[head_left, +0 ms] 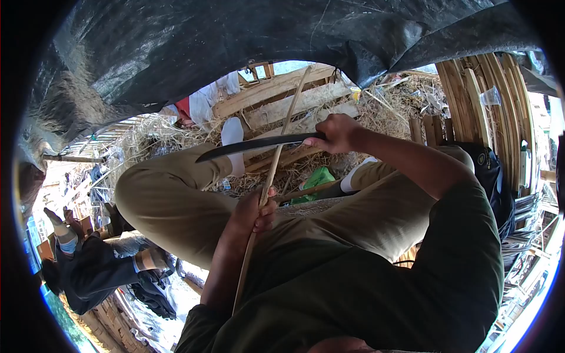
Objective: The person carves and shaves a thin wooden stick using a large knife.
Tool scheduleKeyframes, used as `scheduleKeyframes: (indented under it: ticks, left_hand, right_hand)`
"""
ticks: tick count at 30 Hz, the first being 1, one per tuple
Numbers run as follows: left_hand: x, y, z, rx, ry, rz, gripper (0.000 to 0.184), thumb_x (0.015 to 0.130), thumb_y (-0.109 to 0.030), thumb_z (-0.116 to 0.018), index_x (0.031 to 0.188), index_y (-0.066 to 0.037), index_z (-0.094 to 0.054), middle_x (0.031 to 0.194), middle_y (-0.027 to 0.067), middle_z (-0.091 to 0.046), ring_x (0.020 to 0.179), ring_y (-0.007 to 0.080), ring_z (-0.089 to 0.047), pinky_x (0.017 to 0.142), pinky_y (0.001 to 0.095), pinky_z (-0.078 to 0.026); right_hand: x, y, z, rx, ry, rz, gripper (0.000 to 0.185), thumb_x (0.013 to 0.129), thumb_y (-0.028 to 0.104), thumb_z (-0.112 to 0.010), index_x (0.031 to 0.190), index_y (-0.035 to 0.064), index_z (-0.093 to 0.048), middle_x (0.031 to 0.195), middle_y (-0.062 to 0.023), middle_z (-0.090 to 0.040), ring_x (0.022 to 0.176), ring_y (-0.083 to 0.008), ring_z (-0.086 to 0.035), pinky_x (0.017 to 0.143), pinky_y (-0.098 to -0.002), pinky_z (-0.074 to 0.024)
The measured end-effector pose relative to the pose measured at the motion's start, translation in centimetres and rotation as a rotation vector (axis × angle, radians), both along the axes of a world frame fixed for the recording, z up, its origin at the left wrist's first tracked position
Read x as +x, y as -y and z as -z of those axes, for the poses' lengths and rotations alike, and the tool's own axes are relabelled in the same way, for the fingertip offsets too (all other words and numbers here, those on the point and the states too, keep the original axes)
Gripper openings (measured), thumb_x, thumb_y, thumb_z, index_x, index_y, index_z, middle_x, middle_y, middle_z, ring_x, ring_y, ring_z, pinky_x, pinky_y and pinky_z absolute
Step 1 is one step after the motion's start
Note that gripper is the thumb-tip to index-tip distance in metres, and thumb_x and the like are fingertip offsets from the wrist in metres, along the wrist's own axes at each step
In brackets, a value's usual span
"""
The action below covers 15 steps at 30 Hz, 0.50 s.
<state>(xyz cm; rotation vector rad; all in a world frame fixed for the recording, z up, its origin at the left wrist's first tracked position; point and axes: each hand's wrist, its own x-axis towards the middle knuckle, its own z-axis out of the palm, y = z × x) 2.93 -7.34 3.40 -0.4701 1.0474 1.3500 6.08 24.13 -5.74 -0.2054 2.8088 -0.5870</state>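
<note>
A long, thin bamboo strip (286, 120) runs upright from beside my body up toward the wooden boards. My left hand (257, 212) is closed around its lower part, in front of my lap. In my right hand (336, 133) is the handle of a machete, mostly hidden by the fingers. The dark, curved machete blade (241, 147) points left and crosses the strip above my left hand. Whether the edge touches the strip, I cannot tell.
Wooden boards (294, 106) lie ahead among straw and shavings (400, 109). A green plastic bag (318, 179) sits between my legs. Upright planks (491, 100) and a black bag (487, 173) stand at right. Dark sheeting (235, 47) hangs overhead. Another person's dark-clothed legs (94, 270) show at left.
</note>
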Motion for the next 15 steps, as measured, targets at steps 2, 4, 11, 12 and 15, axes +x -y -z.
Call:
scheduleKeyframes:
  ticks: [2,4,11,12,15]
  left_hand:
    - [0.8,0.4,-0.2,0.005,-0.023,0.015,0.016,0.106,-0.028,-0.036,0.099,-0.018,-0.048,0.058,-0.0074,-0.037,0.037,0.0033,-0.029,0.032,0.0207,-0.024]
    - [1.5,0.5,-0.4,-0.011,-0.047,0.025,0.017,0.106,-0.028,-0.036,0.099,-0.018,-0.048,0.058,-0.0074,-0.037,0.037,0.0031,-0.029,0.032,0.02,-0.024]
    - [3.1,1.2,0.8,0.06,0.062,-0.008,0.017,0.105,-0.027,-0.037,0.1,-0.014,-0.048,0.06,-0.0058,-0.037,0.04,0.0027,-0.029,0.035,0.0203,-0.023]
    - [2.9,1.3,0.9,0.071,0.07,-0.014,0.017,0.105,-0.027,-0.037,0.099,-0.014,-0.048,0.06,-0.0059,-0.037,0.04,0.0025,-0.029,0.035,0.0201,-0.023]
    - [2.6,1.3,0.9,0.103,0.099,-0.01,0.019,0.107,-0.027,-0.035,0.099,-0.018,-0.049,0.057,-0.0078,-0.036,0.038,0.0024,-0.028,0.033,0.0191,-0.024]
  right_hand:
    - [-0.8,-0.9,-1.1,0.087,0.235,0.073,0.086,0.094,0.076,-0.032,0.079,0.0004,-0.07,0.075,-0.0203,-0.067,0.08,-0.0352,-0.07,0.076,-0.0499,-0.0555]
    - [-1.8,-3.8,0.5,0.271,0.297,0.235,0.088,0.093,0.078,-0.029,0.084,0.0012,-0.071,0.078,-0.0191,-0.069,0.083,-0.0331,-0.072,0.079,-0.0486,-0.0559]
    - [0.0,-4.2,0.7,0.162,0.271,0.246,0.084,0.093,0.075,-0.036,0.085,-0.0004,-0.072,0.079,-0.0212,-0.069,0.082,-0.0368,-0.071,0.079,-0.0497,-0.0553]
    - [0.7,-2.6,0.4,0.126,0.185,0.151,0.082,0.094,0.074,-0.037,0.085,0.0002,-0.072,0.078,-0.021,-0.069,0.081,-0.0371,-0.07,0.079,-0.0496,-0.0553]
    - [0.9,-1.5,0.6,0.053,0.064,-0.041,0.08,0.094,0.073,-0.038,0.085,0.0012,-0.072,0.079,-0.0205,-0.069,0.081,-0.0377,-0.07,0.079,-0.0491,-0.0553]
